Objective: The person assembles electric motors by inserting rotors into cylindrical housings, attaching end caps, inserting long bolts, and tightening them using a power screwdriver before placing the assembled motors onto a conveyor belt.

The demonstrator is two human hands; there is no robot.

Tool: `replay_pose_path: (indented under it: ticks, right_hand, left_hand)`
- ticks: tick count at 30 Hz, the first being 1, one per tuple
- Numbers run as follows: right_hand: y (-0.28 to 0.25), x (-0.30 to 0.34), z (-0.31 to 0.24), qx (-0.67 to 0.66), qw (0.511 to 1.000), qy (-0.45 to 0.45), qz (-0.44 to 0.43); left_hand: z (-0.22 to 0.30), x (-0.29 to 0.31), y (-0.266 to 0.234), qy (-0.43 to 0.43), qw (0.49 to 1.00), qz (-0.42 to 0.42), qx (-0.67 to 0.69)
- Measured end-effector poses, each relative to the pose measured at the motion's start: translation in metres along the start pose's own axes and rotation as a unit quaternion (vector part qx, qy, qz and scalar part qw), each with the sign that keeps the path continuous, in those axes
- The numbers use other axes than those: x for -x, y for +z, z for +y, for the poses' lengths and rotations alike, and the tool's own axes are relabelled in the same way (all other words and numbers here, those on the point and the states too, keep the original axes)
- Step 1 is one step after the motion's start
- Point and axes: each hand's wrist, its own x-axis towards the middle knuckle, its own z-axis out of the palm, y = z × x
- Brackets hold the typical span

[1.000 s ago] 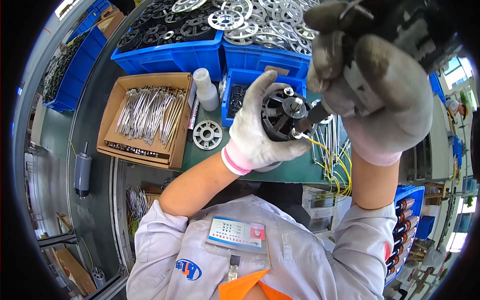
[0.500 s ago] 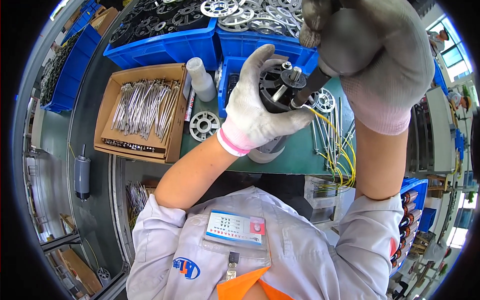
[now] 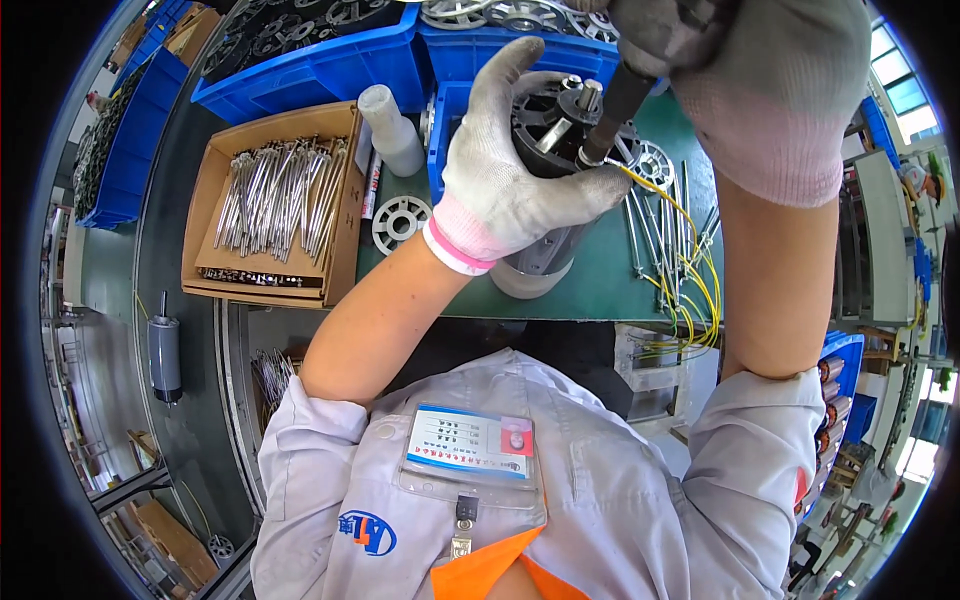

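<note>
My gloved left hand (image 3: 490,185) is wrapped round the upper end of an upright motor, with the thumb stretched along its near side. The motor's black end cap (image 3: 537,158) has a metal shaft standing up from its middle, and its grey body (image 3: 560,255) goes down into a white round holder (image 3: 530,284). In my gloved right hand (image 3: 780,100) is a dark power screwdriver (image 3: 655,35), gripped from above and partly cut off by the upper edge. Its long dark bit (image 3: 620,108) slants down to a fastener at the cap's near right edge. A yellow wire (image 3: 660,187) comes out beside it.
Left of the motor are a cardboard box (image 3: 190,245) of long metal bolts, a white bottle (image 3: 392,135) and a spoked metal disc (image 3: 400,222). Loose rods (image 3: 650,240) and yellow wires (image 3: 712,305) lie to the right. Blue bins (image 3: 320,88) of round parts stand behind.
The whole view has shifted, so the bench things sit higher in the picture. Both hands keep their grips, and the screwdriver's bit stays at the same fastener.
</note>
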Motion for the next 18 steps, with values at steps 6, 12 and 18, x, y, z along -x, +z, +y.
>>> replay_pose_path:
  ticks: [6, 12, 18]
  right_hand:
    - [0.002, 0.003, 0.007, -0.077, 0.996, 0.041, -0.019]
    - [0.001, 0.004, 0.007, -0.156, 0.985, 0.070, -0.032]
    - [0.005, 0.006, 0.005, -0.232, 0.967, 0.093, -0.043]
  left_hand:
    - [-0.003, -0.001, 0.002, 0.008, 1.000, -0.003, 0.010]
    - [0.005, 0.001, 0.004, 0.016, 0.995, -0.057, 0.082]
    - [-0.010, -0.013, 0.002, 0.047, 0.996, -0.035, 0.064]
